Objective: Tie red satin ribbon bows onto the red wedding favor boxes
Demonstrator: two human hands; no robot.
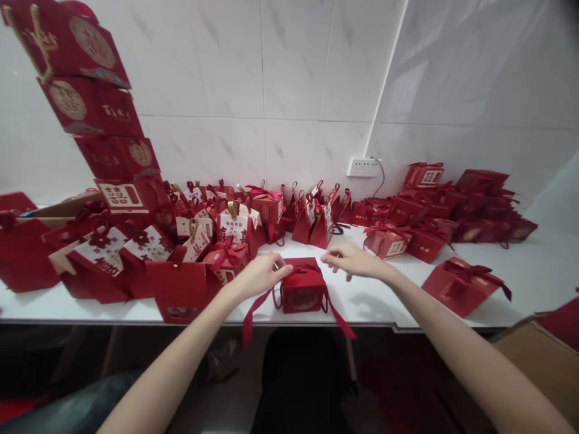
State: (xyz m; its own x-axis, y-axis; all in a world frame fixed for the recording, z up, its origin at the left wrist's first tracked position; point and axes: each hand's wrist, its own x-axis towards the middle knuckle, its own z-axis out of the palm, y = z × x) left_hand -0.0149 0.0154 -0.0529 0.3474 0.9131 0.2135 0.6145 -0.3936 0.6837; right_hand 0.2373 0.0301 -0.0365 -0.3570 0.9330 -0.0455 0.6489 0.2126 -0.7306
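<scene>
A small red gift box (303, 299) with a round gold emblem sits at the table's front edge. A dark red ribbon (302, 270) lies tied across its top, its two long tails hanging over the front edge. Cords loop at both sides of the box. At the box's upper left corner is my left hand (265, 272), thumb by the ribbon, fingers slightly apart. My right hand (350, 261) hovers just right of the box, apart from it, fingers loosely bent and spread with nothing in them.
Red gift bags (102, 259) crowd the white table (371, 304) on the left, beside a leaning stack of boxes (117, 120). More boxes (434, 208) are piled back right. A ribboned box (464, 286) stands at right. A power strip (363, 167) hangs on the wall.
</scene>
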